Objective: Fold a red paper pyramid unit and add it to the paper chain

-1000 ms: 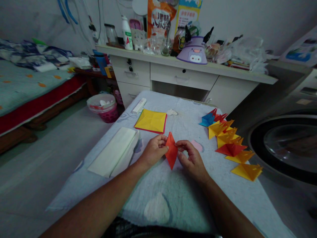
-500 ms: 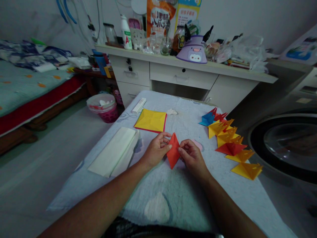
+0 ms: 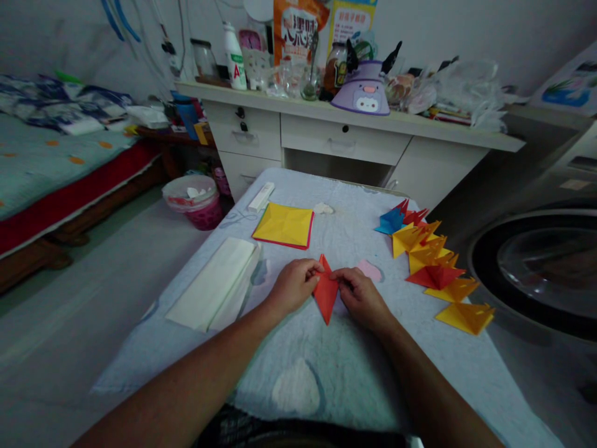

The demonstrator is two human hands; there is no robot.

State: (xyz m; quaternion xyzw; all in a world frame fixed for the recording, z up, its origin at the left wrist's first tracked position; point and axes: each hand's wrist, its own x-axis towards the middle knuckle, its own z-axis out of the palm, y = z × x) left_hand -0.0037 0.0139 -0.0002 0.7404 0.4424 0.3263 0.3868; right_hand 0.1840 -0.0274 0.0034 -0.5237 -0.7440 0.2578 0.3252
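Observation:
A red-orange origami paper (image 3: 326, 295), folded into a narrow diamond, lies between my two hands near the middle of the cloth-covered table. My left hand (image 3: 295, 283) pinches its left edge, thumb and fingers closed on it. From the other side, my right hand (image 3: 358, 294) has its fingertips closed on the upper right edge. Beyond the hands is a stack of yellow and red square papers (image 3: 284, 225) with crease marks. Along the table's right side stand several folded paper pieces (image 3: 436, 277) in yellow, red and blue.
A folded pale sheet (image 3: 212, 283) lies left of my hands, with a small white box (image 3: 261, 197) farther back. Behind the table is a cluttered white desk (image 3: 345, 137). A washing machine (image 3: 536, 249) stands at right, a pink bin (image 3: 196, 202) at left.
The paper diamond has come slightly nearer to me and turned a little. Both hands have shifted their fingers along its edges, the right one now higher on it.

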